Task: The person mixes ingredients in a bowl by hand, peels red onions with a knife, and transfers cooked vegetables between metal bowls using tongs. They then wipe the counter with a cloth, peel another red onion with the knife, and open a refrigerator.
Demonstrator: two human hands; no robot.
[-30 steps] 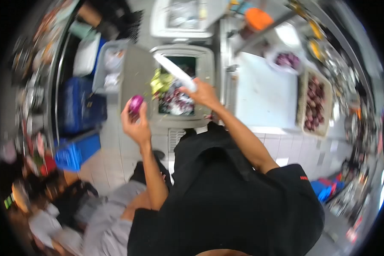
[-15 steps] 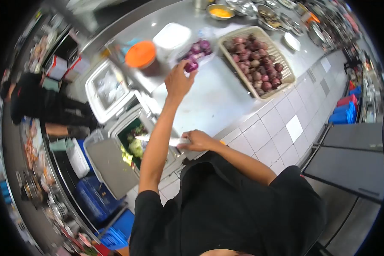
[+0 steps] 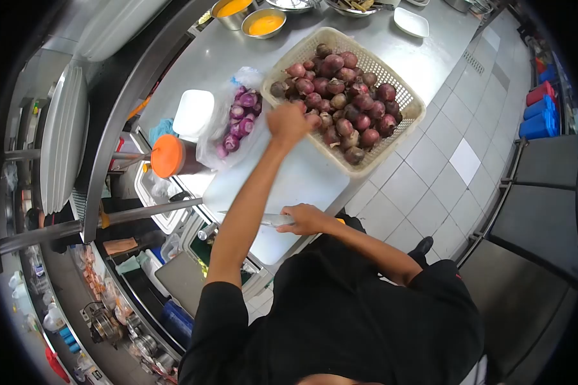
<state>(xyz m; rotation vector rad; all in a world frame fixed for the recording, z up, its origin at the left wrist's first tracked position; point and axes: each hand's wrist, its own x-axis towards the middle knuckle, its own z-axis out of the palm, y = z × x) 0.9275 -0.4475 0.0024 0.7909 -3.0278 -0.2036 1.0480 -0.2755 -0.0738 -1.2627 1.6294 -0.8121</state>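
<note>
left hand (image 3: 288, 123): is hanging over the edge of the basket that is facing the chopping board, nearer that edge's far end; fingers are blurring beside the onions, so whether they are gripping one cannot be told.

right hand (image 3: 305, 219): is holding a knife (image 3: 277, 220), fingers closing round the handle, over the board's near side; the blade is running beneath the left forearm, which is partly hiding it.

basket (image 3: 388, 139), cream, perforated: is standing along the edge of the table (image 3: 430, 67) that is bordering the tiled floor (image 3: 424, 186).

unpeeled onions (image 3: 337, 86), red, many: are filling the basket, heaping toward its middle.

chopping board (image 3: 305, 183), white: is lying by the table's near corner, alongside the basket.

bag (image 3: 210, 146), clear plastic: is lying open just beyond the board's far edge, containing peeled onions (image 3: 236, 125), purple.

white tub (image 3: 194, 112) and orange-lidded jar (image 3: 166, 156): are standing beside the bag, toward the table's left edge.

small bowl (image 3: 263, 34), metal: is holding orange-yellow contents near the table's far edge.
</note>
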